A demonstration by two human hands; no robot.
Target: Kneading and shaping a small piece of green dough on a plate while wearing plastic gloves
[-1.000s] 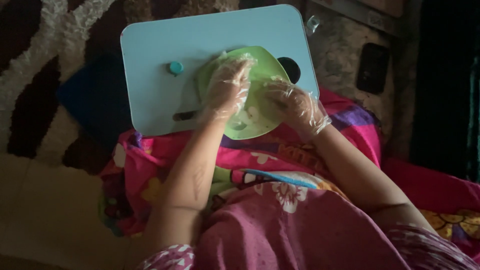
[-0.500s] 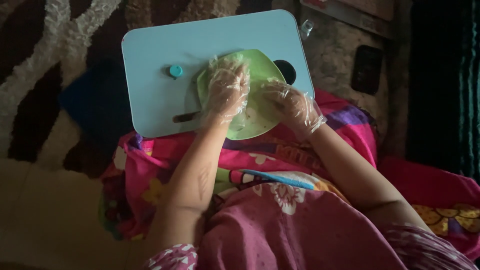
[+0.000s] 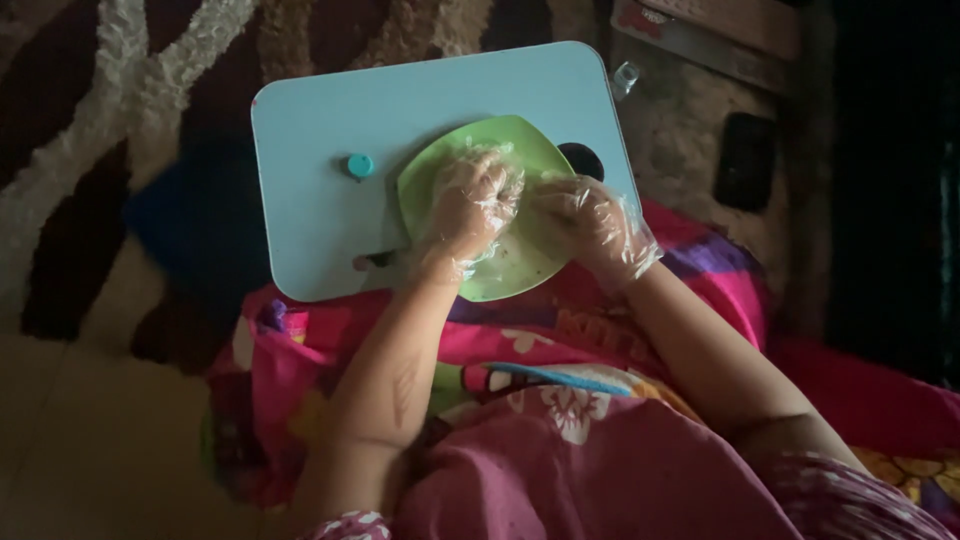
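At frame centre, over the green plate (image 3: pixel 520 275), the gloved left hand (image 3: pixel 470 205) and right hand (image 3: pixel 585 220) press curled fingers into something hidden; kneading seems underway, needing steady pressure.

A small round teal cap (image 3: pixel 360 165) sits on the pale blue rectangular lap table (image 3: pixel 330 110). A brown-and-cream patterned rug (image 3: pixel 120 80) lies beneath; a flat black rectangular device (image 3: pixel 745 162) rests at the right.

2 gloved hands (image 3: pixel 470 205); 1 green plate (image 3: pixel 520 265) (1 teal cap (image 3: pixel 360 165)).
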